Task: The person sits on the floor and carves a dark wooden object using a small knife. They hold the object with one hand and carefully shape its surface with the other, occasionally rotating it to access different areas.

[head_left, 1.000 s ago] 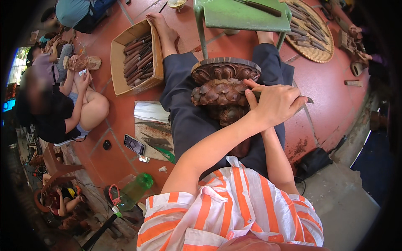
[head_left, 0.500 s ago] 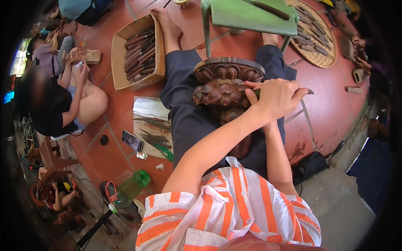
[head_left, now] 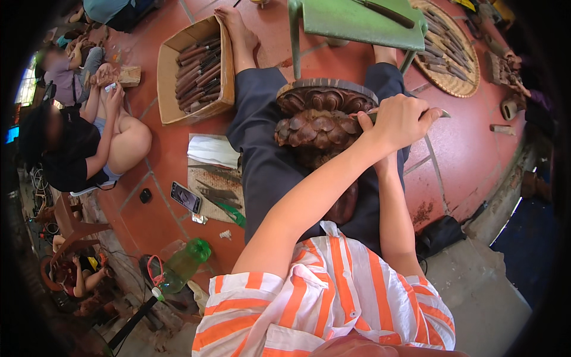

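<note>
Clearly mid-carving: dark wooden carving (head_left: pixel 321 128) rests on lap, petal rows and upper scrollwork already cut. Left hand (head_left: pixel 399 122) closed around chisel (head_left: pixel 437 113), blade at carving's right edge. Right hand hidden beneath; grip unclear. Fine detailing apparently remains.
</note>
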Demonstrator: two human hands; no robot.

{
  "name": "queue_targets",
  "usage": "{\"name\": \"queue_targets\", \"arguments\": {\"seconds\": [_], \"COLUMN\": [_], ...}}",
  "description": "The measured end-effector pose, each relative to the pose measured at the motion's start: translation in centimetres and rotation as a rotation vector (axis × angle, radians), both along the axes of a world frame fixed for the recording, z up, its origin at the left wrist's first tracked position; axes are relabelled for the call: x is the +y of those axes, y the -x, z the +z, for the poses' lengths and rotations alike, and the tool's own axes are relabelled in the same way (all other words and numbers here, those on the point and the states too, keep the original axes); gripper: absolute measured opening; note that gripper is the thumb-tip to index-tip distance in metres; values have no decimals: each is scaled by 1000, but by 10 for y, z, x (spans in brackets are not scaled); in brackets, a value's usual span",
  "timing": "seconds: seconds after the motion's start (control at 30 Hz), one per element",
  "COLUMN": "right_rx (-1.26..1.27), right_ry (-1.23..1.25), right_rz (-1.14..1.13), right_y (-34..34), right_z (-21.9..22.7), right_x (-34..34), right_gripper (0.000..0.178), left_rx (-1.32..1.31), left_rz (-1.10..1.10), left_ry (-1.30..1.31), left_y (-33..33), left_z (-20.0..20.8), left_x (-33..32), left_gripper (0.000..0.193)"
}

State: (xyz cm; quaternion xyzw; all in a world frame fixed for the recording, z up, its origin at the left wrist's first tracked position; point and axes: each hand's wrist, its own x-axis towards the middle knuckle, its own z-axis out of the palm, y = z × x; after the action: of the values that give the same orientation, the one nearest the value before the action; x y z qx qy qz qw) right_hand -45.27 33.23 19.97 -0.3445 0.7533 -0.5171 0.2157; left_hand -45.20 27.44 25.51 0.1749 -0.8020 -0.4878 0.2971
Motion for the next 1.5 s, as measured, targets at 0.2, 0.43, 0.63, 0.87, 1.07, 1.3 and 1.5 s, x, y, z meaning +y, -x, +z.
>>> {"name": "queue_targets", "arguments": {"seconds": [0.2, 0.43, 0.63, 0.87, 1.07, 1.3, 1.5], "right_rx": [-36, -157, -132, -104, -196, -213, -155], "right_ry": [165, 126, 93, 239, 194, 73, 169], "right_rz": [90, 76, 52, 150, 171, 38, 160], "right_y": [-5, -1, 0, 5, 14, 9, 8], "right_z": [4, -4, 0, -17, -19, -7, -9], "right_x": [4, 9, 4, 10, 5, 5, 9], "right_gripper": [16, 13, 11, 11, 11, 12, 13], "left_rx": [-90, -118, -100, -155, -144, -97, -237], "left_rz": [72, 15, 14, 66, 71, 59, 129], "left_ry": [1, 100, 121, 136, 193, 210, 205], "left_y": [-6, 1, 10, 4, 16, 22, 11], "left_z": [-2, -10, -18, -20, -27, -30, -21], "left_x": [6, 12, 8, 20, 16, 11, 23], "left_gripper": [43, 42, 43, 42, 43, 40, 39]}}
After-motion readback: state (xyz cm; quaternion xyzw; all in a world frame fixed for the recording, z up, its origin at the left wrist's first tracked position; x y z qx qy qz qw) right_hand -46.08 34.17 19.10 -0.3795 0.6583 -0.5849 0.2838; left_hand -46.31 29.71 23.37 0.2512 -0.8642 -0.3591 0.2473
